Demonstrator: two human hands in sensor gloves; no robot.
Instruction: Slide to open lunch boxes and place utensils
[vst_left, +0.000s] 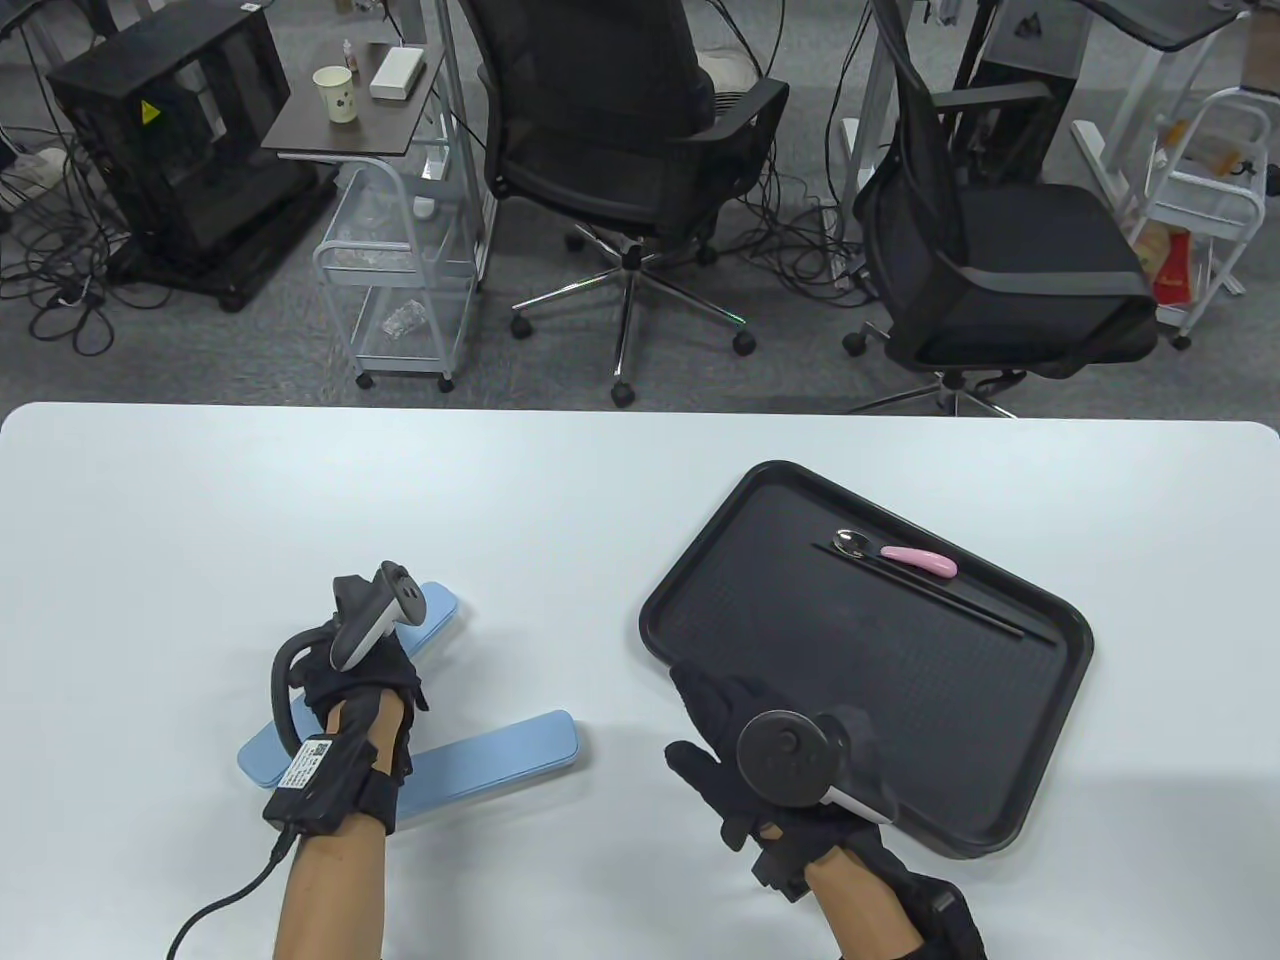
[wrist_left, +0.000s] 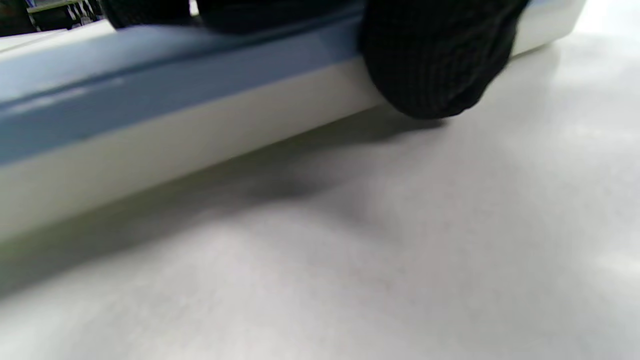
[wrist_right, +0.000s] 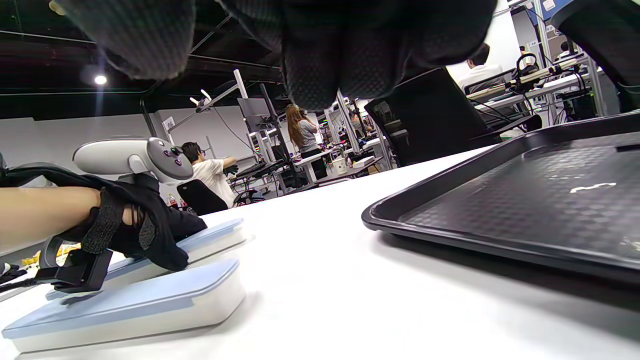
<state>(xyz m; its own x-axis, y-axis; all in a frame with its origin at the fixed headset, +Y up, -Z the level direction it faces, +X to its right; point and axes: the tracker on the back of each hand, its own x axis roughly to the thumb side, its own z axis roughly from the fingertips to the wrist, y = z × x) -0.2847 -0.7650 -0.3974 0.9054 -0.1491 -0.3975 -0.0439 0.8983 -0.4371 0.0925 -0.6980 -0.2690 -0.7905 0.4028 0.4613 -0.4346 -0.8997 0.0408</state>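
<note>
Two long lunch boxes with light blue lids and white bases lie at the left of the table. My left hand (vst_left: 352, 672) lies on the farther box (vst_left: 432, 606) and holds it, with a fingertip (wrist_left: 435, 65) down over its side. The nearer box (vst_left: 500, 760) lies free beside my wrist. My right hand (vst_left: 700, 725) is open and empty, fingers spread, at the near left edge of the black tray (vst_left: 800, 640). A pink-handled spoon (vst_left: 905, 553) and black chopsticks (vst_left: 940, 592) lie at the tray's far side. The right wrist view shows both boxes (wrist_right: 130, 300) and my left hand (wrist_right: 130, 225).
The white table (vst_left: 200, 500) is bare at its left and far side. Behind it stand two office chairs (vst_left: 620, 120), a wire cart (vst_left: 400, 270) and loose cables on the floor. The tray (wrist_right: 500, 220) fills the table's right half.
</note>
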